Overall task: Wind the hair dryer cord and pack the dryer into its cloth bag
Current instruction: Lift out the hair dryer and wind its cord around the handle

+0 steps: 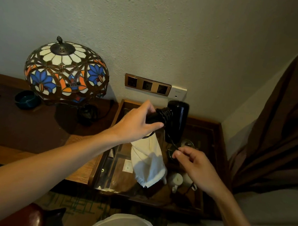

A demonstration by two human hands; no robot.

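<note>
Above the wooden tray (213, 124) in the corner, we find little room to move: the wall (169, 33) with its socket strip (147, 84) closes the far side, and the brown curtain (278, 133) crowds in from the right. To the left, the stained-glass lamp (66, 72) overhangs the desk (17, 128), with a dark bowl (27, 99) just beside its base. Inside the tray, a white cup (175, 180) and a glass (188, 143) stand in the way. We see open air only on the near side, toward the floor (75, 203).

Dark wooden desk (35, 130) with stained-glass lamp (66, 73), teal bowl (27, 99); beside it, glass-topped tray table (213, 129).
</note>
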